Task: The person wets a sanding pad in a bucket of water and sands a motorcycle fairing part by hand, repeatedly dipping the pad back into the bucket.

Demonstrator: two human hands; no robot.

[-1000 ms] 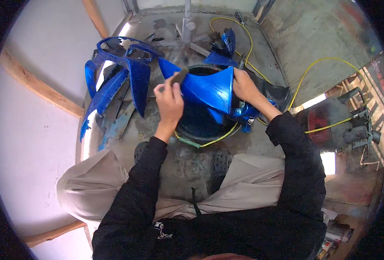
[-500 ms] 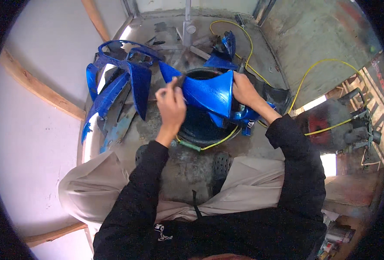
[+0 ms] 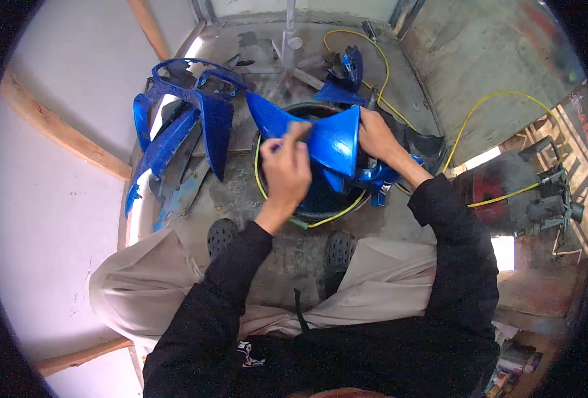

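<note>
two hands (image 3: 379, 140) at one glossy blue panel (image 3: 335, 142)

Faint reddish letters (image 3: 581, 118) stood on a surface (image 3: 574, 91) at the far right, but no text could be read clearly.

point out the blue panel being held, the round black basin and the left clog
Blue panel (image 3: 335, 141), head view: right part of glossy face
Round black basin (image 3: 309, 199), head view: bare inside surface
Left clog (image 3: 223, 237), head view: perforated top
</note>
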